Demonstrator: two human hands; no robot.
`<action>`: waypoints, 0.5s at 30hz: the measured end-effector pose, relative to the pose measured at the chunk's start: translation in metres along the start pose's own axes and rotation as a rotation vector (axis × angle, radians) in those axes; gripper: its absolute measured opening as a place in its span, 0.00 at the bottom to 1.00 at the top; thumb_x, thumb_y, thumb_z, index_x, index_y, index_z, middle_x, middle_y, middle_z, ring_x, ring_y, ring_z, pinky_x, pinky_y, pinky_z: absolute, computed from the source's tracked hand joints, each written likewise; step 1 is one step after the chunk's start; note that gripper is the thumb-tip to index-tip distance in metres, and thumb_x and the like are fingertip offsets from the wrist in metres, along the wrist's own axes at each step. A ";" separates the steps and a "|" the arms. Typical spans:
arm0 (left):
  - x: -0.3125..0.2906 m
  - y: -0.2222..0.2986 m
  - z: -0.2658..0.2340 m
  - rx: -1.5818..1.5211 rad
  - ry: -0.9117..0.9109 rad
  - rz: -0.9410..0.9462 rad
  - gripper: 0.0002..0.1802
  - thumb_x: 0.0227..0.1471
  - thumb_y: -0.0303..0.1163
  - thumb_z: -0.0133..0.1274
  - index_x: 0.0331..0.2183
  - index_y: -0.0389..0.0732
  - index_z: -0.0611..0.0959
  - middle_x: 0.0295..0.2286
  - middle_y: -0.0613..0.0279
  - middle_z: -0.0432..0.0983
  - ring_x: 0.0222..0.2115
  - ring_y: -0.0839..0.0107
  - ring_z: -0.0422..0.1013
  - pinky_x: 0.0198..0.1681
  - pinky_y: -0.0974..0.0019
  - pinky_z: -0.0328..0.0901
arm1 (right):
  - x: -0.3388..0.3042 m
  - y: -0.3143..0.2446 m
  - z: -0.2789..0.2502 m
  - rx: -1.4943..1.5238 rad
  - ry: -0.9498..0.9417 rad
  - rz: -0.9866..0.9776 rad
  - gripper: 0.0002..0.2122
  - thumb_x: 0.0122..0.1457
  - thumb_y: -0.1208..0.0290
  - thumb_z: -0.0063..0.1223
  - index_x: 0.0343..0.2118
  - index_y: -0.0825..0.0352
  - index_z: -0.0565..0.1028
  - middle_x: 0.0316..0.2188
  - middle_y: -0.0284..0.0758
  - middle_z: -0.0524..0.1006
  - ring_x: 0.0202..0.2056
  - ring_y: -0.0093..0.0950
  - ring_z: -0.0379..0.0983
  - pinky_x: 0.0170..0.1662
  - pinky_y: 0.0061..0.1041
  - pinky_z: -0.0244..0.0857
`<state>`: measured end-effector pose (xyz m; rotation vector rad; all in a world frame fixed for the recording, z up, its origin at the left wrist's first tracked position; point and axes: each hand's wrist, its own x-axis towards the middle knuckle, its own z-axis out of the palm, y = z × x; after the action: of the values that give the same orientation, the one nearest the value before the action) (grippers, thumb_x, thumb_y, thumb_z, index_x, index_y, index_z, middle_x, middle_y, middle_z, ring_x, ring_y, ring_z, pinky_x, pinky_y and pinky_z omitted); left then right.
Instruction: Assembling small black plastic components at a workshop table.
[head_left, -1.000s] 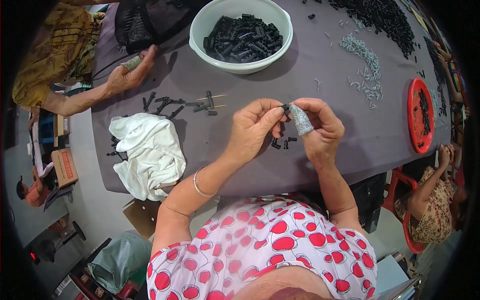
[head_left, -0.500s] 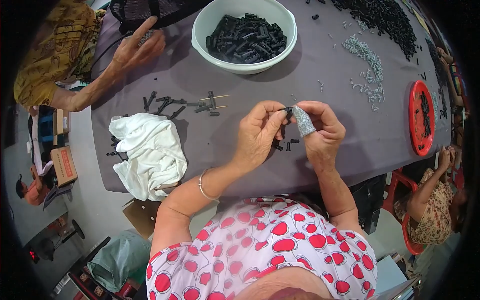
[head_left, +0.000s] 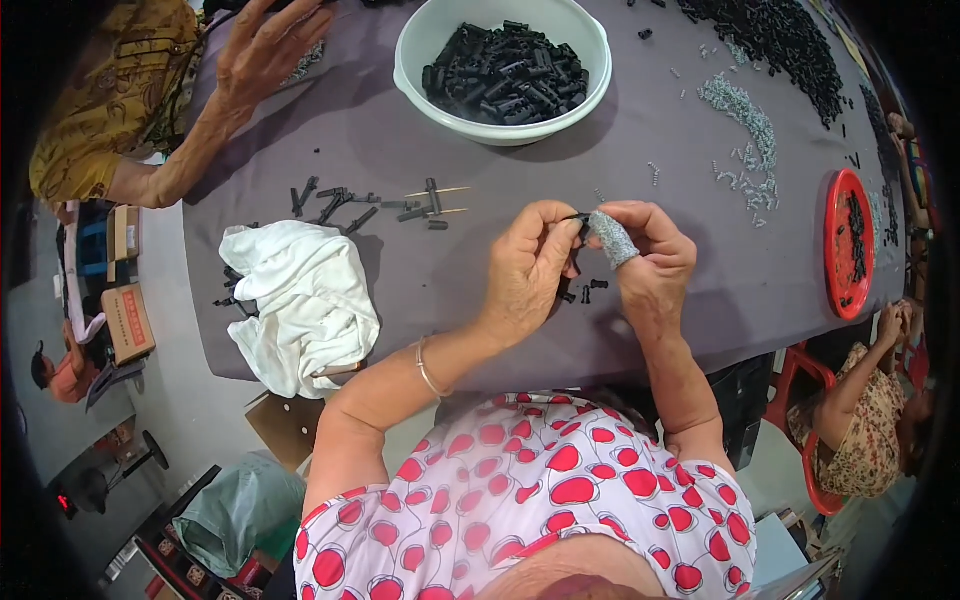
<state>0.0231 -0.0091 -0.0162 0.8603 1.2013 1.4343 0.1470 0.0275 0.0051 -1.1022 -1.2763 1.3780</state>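
Observation:
My left hand point(head_left: 532, 262) and my right hand point(head_left: 655, 265) meet above the table, fingertips close together. Between them a small black plastic part point(head_left: 583, 219) is pinched, mostly hidden by the fingers. A grey speckled fabric finger sleeve point(head_left: 613, 240) covers one digit of my right hand. Just below the fingers, several small black pieces point(head_left: 587, 293) lie on the cloth. Left of my left hand, black rod-like parts point(head_left: 335, 203) lie scattered, some beside two thin wooden sticks point(head_left: 452, 210).
A white bowl point(head_left: 402, 75) full of black parts stands ahead. Metal springs point(head_left: 745, 125) and a black heap point(head_left: 775, 55) lie far right, near a red tray point(head_left: 835, 285). A white cloth point(head_left: 305, 305) lies left. A co-worker's hand point(head_left: 262, 50) reaches in at upper left.
The co-worker's hand has moved up and away, its fingers more spread. The view has shifted slightly; my hands keep nearly the same pinch on the black part.

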 end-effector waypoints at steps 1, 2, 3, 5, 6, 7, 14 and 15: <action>0.000 0.000 0.000 -0.013 -0.006 -0.009 0.06 0.57 0.26 0.48 0.35 0.34 0.75 0.24 0.66 0.72 0.20 0.83 0.65 0.23 0.77 0.64 | 0.001 0.000 0.000 -0.005 -0.004 0.011 0.06 0.53 0.86 0.51 0.34 0.72 0.75 0.28 0.28 0.76 0.31 0.16 0.72 0.35 0.14 0.66; 0.001 -0.001 -0.001 -0.026 -0.013 -0.019 0.06 0.57 0.26 0.48 0.35 0.34 0.75 0.23 0.66 0.72 0.20 0.83 0.65 0.23 0.77 0.65 | 0.002 0.000 -0.001 -0.011 -0.008 0.022 0.06 0.53 0.85 0.51 0.34 0.72 0.75 0.27 0.28 0.76 0.30 0.16 0.72 0.35 0.14 0.66; 0.001 -0.001 -0.001 -0.026 -0.010 -0.019 0.06 0.57 0.26 0.48 0.35 0.34 0.75 0.23 0.66 0.72 0.20 0.83 0.65 0.23 0.77 0.65 | 0.003 0.000 -0.001 -0.010 -0.011 0.023 0.06 0.53 0.85 0.51 0.34 0.72 0.75 0.27 0.28 0.76 0.30 0.16 0.72 0.35 0.14 0.66; 0.002 -0.001 -0.001 -0.035 -0.015 -0.024 0.06 0.57 0.26 0.47 0.35 0.34 0.75 0.23 0.66 0.72 0.19 0.83 0.66 0.23 0.77 0.65 | 0.005 0.002 -0.002 0.006 -0.035 0.032 0.06 0.53 0.85 0.51 0.34 0.72 0.75 0.27 0.29 0.76 0.30 0.16 0.72 0.34 0.14 0.66; 0.003 -0.001 -0.001 -0.035 -0.013 -0.025 0.06 0.57 0.26 0.47 0.35 0.34 0.75 0.23 0.66 0.72 0.19 0.83 0.66 0.23 0.77 0.65 | 0.007 0.000 -0.003 0.007 -0.036 0.033 0.06 0.53 0.85 0.51 0.34 0.72 0.75 0.27 0.29 0.76 0.30 0.16 0.72 0.34 0.14 0.66; 0.003 -0.001 -0.002 -0.035 -0.015 -0.032 0.06 0.57 0.27 0.47 0.35 0.34 0.75 0.23 0.66 0.72 0.19 0.82 0.66 0.23 0.77 0.65 | 0.009 -0.003 -0.005 0.034 -0.066 0.082 0.06 0.53 0.86 0.51 0.34 0.72 0.75 0.27 0.29 0.76 0.30 0.16 0.72 0.34 0.15 0.67; 0.005 -0.001 -0.002 -0.044 -0.023 -0.038 0.07 0.57 0.27 0.48 0.35 0.33 0.75 0.23 0.64 0.73 0.19 0.82 0.67 0.23 0.77 0.66 | 0.007 0.000 0.001 -0.012 -0.068 -0.016 0.09 0.51 0.89 0.47 0.34 0.72 0.74 0.29 0.31 0.76 0.30 0.17 0.73 0.34 0.14 0.67; 0.005 -0.001 -0.003 -0.044 -0.024 -0.033 0.07 0.57 0.27 0.48 0.35 0.33 0.75 0.23 0.64 0.73 0.19 0.82 0.67 0.23 0.77 0.66 | 0.007 0.001 0.002 -0.011 -0.068 -0.021 0.09 0.51 0.89 0.47 0.34 0.72 0.74 0.29 0.31 0.76 0.30 0.17 0.73 0.34 0.14 0.67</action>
<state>0.0197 -0.0044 -0.0186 0.8219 1.1565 1.4148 0.1438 0.0338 0.0046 -1.0545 -1.3424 1.4044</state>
